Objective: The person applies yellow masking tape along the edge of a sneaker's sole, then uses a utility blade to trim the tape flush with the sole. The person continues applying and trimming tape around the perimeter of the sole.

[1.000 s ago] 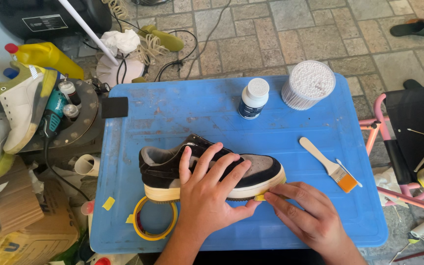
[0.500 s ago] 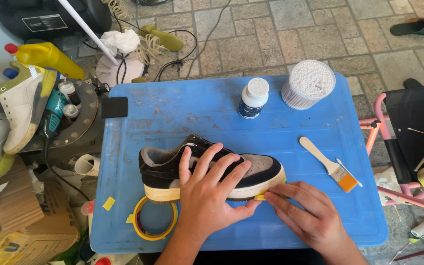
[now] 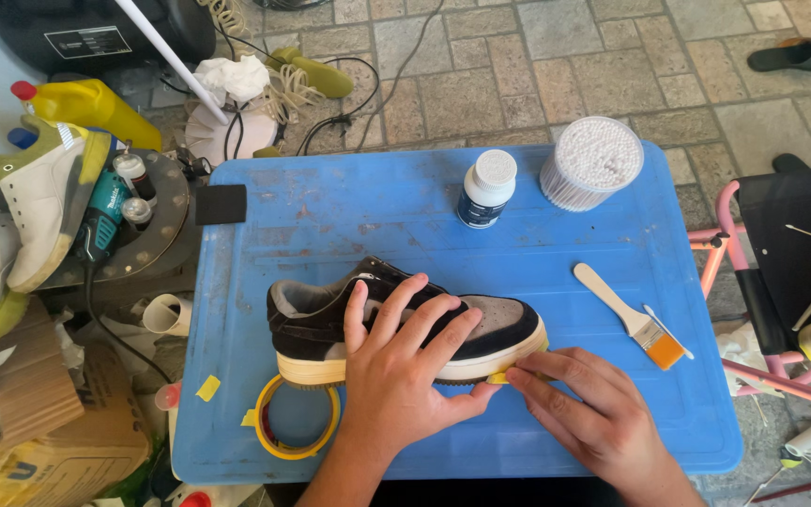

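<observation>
Your left hand [image 3: 396, 376] lies flat and spread over the side of the sneaker [image 3: 405, 324], fingers splayed across its black upper, pressing it down rather than gripping it. The sneaker, black and grey with a cream sole, stands on its sole near the front edge of the blue table [image 3: 330, 207], roughly at the middle, toe pointing toward the right edge. Your right hand [image 3: 593, 413] sits just beside the toe, fingertips [image 3: 518, 376] pinched on a small piece of yellow tape [image 3: 499, 377] held against the sole edge. A roll of yellow tape [image 3: 298, 418] lies flat just in front of the heel, near the front left corner. A flat brush [image 3: 631, 314] with a wooden handle and orange bristles lies toward the right edge. At the rear edge stand a dark bottle [image 3: 485, 190] with a white cap and, beside it, a round tub of cotton swabs [image 3: 591, 161].
</observation>
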